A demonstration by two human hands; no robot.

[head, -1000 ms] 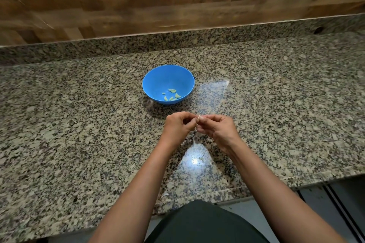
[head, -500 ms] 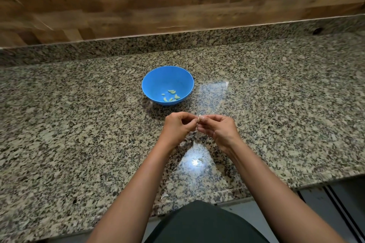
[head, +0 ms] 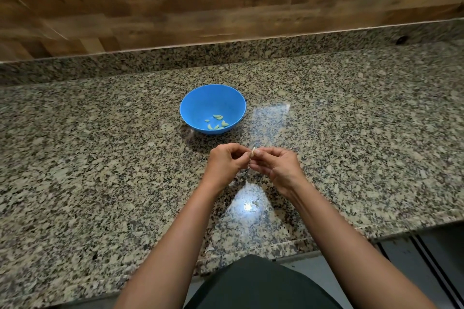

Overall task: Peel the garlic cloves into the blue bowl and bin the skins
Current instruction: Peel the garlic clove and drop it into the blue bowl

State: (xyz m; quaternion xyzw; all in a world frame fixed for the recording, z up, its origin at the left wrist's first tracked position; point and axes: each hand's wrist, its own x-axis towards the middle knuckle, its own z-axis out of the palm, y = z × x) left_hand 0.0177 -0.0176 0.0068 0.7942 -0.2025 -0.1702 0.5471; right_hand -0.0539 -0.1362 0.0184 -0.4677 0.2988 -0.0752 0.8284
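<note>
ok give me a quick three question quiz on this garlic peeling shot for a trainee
1. True or false: the blue bowl already holds peeled cloves.
2. Where is the garlic clove being worked on? A) inside the bowl B) pinched between the left hand and the right hand C) lying at the counter's front edge
3. Fill in: the skin scraps lie on the granite ___, beneath the hands.

Key: 1 true; 2 B; 3 countertop.
</note>
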